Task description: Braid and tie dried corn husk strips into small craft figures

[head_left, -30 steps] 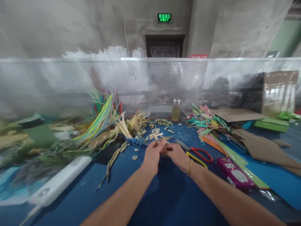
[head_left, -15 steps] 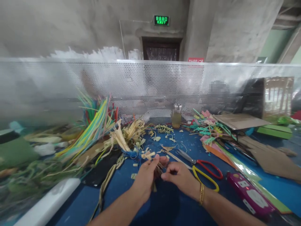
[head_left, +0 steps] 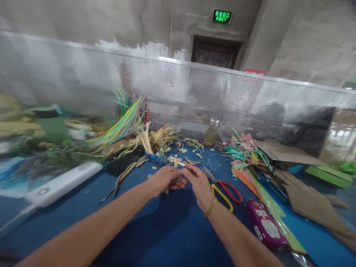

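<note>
My left hand (head_left: 164,178) is closed around a small bundle of thin brownish dried strips (head_left: 175,182), mostly hidden by the fingers. My right hand (head_left: 198,181), with a gold bracelet (head_left: 210,207) at the wrist, meets it at the fingertips. Its fingers are bent and pressed together over the bundle; what they pinch is hidden. Just right of this hand lie scissors (head_left: 222,187) with one red and one yellow handle, blades pointing away. Beyond the hands are pale cut pieces (head_left: 175,161) and a clump of dried husk (head_left: 160,138) beside blue strands.
Colourful pipe-cleaner-like stems (head_left: 125,122) stand back left, near a white power strip (head_left: 65,184). A jar of yellowish liquid (head_left: 210,134) stands before the perforated metal screen (head_left: 178,85). Right are artificial flowers (head_left: 246,150), cardboard (head_left: 311,202) and a purple device (head_left: 265,224) on the blue table.
The view has swung and tilted, so the table items sit elsewhere in the picture. My right hand has closed in on the left, its fingertips now meeting the left hand's over the bundle.
</note>
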Demonstrator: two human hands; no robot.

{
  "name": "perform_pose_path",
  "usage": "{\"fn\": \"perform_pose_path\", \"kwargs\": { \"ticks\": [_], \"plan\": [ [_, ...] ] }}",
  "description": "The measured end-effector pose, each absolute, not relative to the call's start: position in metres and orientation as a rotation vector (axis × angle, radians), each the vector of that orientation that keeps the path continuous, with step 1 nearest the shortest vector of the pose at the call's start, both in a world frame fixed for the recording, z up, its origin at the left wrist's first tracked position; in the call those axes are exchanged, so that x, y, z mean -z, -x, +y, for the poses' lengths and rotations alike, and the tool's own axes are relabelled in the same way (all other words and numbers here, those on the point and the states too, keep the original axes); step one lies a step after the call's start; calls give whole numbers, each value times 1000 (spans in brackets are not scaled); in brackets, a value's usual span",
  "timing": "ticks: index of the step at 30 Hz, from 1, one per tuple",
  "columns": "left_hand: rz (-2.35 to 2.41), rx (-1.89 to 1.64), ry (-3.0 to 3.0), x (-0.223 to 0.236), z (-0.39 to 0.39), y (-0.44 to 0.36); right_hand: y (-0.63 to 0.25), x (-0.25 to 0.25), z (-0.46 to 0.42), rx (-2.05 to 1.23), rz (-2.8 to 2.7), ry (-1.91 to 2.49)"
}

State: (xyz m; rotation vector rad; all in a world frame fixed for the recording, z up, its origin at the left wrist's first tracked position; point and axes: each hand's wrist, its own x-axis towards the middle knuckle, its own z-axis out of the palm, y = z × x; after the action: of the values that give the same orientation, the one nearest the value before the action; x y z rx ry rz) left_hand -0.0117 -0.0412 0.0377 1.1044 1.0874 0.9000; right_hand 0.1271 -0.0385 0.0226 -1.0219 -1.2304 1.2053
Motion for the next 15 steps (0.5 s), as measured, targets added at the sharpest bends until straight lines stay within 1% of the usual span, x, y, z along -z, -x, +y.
{"fn": "perform_pose_path", "kwargs": {
  "ticks": [3, 6, 9, 12, 15],
  "plan": [
    [1103, -862, -1198, -40, -49, 2, -123, -23, -43, -1486, -1160, 924],
    [1119, -830, -1236, -41, -55, -1, -120, -23, -46, -1565, -1075, 880],
    [1117, -799, -1237, -36, -66, 0, -122, -23, -44, -1574, -1032, 861],
    [1094, -712, -1267, -29, -82, 6, -128, -22, -36, -1414, -1011, 896],
    [1100, -578, -1369, -29, -91, 17, -135, -23, -28, -1337, -960, 926]
  ]
}}
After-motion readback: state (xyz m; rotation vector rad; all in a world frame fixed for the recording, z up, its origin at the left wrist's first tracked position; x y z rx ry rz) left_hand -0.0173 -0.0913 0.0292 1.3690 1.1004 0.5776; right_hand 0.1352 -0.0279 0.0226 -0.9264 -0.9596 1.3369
